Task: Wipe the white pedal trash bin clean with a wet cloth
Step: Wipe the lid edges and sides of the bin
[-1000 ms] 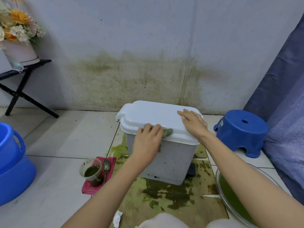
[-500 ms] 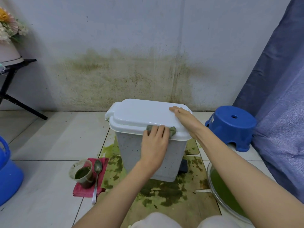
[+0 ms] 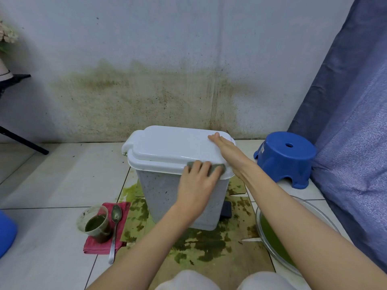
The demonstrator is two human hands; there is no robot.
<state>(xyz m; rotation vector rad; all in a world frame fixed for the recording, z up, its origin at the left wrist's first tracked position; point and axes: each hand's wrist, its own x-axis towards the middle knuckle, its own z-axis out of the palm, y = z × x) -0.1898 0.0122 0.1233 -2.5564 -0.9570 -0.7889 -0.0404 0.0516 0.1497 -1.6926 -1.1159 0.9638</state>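
Fingers [image 3: 206,166] of the left hand [image 3: 199,183] lie together and flat, pressing a grey-green wet cloth [image 3: 217,169] against the near rim of the lid [image 3: 167,147]; only the cloth's two ends show past the fingers, so how it is folded I cannot tell. That flat press probably spreads the cloth along the rim, so each stroke covers more of the edge. Right hand [image 3: 223,144] rests palm down on the right end of the lid, fingers together and stretched toward the far edge, holding nothing; it seems to brace the lid shut and keep the bin from sliding under the wiping. Both forearms reach out from near and low, the left one rising steeply to the rim, the right one crossing above the bin's near right corner. White pedal trash bin [image 3: 165,197] stands on the tiled floor [image 3: 52,185] close to the stained wall [image 3: 146,97], on a mat blotched with green, its speckled front not yet clean and its black pedal [image 3: 227,209] showing low at the right. To the left a cup [image 3: 97,226] of green liquid and a spoon [image 3: 115,222] sit on a red cloth [image 3: 121,231]; to the right are a blue stool [image 3: 287,158] and a bowl [image 3: 272,241] of green water.
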